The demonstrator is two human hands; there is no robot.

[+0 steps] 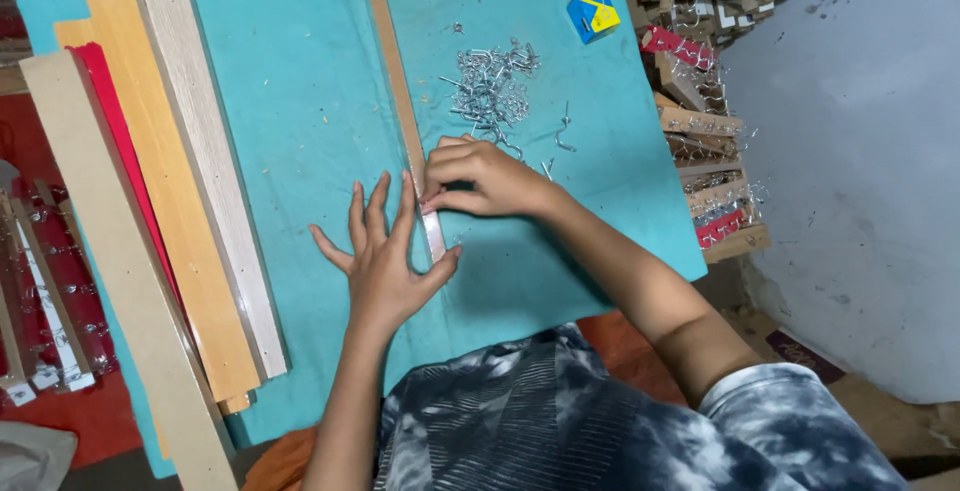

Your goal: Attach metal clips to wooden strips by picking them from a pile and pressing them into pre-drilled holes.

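Fingers point(440, 194) on wooden strip point(398, 91)

Single head-worn view, looking steeply down, close over the turquoise board point(300, 101)

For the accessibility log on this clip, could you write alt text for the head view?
Seen from above, a person's left hand lies flat, pressing a narrow wooden strip onto a teal work surface, while the right hand pinches at the strip's near end. A pile of small metal hooks lies just beyond; longer wooden slats are stacked at the left.
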